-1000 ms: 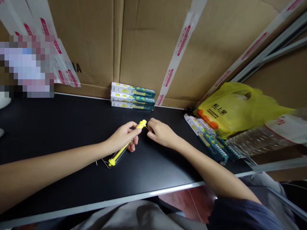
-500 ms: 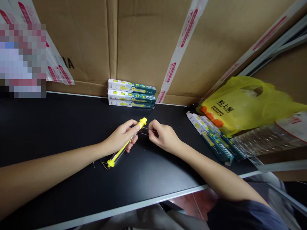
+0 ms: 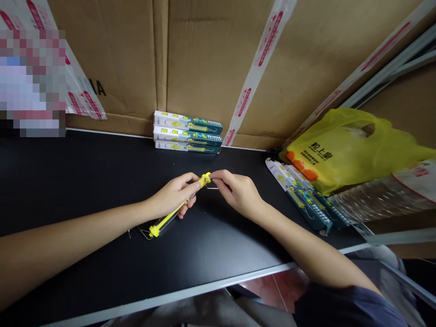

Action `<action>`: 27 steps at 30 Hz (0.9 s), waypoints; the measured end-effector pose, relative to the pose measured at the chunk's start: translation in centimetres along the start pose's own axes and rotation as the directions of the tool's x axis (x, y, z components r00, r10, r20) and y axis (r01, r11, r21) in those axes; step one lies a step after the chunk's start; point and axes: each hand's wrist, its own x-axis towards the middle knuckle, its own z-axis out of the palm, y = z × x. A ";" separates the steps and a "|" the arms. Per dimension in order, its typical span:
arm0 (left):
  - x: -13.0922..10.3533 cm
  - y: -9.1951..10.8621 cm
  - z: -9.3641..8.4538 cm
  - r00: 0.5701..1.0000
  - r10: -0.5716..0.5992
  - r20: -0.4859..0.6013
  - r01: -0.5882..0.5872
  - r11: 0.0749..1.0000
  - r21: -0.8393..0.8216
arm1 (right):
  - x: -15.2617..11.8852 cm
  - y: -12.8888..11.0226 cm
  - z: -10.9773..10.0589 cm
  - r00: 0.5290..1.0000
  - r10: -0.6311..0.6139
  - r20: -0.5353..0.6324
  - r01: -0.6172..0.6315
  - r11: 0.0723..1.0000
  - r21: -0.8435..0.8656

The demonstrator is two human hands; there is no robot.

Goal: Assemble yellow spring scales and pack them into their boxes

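**Both hands on a yellow-capped tube at mid-surface**

We find the left hand (image 3: 175, 196) wrapped around the upper part of a clear tube with yellow caps (image 3: 177, 209), its grip closed on the barrel with the thumb lying along the top. The tube slants from lower left to upper right; its lower end rests on the black surface (image 3: 85, 181), where a thin wire hook (image 3: 143, 232) projects from the yellow end cap. The upper cap sits between the 2 hands.

The right hand (image 3: 238, 193) meets that upper cap from the right. Its thumb and forefinger are pressed together in a pinch at the cap's tip; a short thin wire shows just below the fingers, and we cannot tell whether the pinch holds the cap or the wire.

Behind the hands, 3 stacked boxes (image 3: 187, 132) lie against the cardboard wall (image 3: 204, 59). To the right, more boxes of the same kind (image 3: 303, 195) lie fanned on the surface, beside a yellow plastic bag (image 3: 344, 150) and a clear plastic packet (image 3: 378, 195). A blurred patch covers the upper left corner.
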 end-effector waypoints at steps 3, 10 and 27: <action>0.1 0.1 -0.1 1.000 -0.026 0.012 0.026 1.000 0.001 | -0.1 0.1 0.1 1.000 -0.008 0.001 0.008 1.000 -0.020; 0.2 1.0 0.3 0.990 -0.135 0.028 0.133 0.990 0.049 | -0.1 -1.0 0.2 0.996 0.060 0.062 -0.054 0.995 -0.086; 0.0 0.4 0.8 0.994 0.006 -0.107 0.002 0.997 0.081 | 0.3 -3.5 1.4 0.977 0.209 0.050 -0.210 0.883 0.419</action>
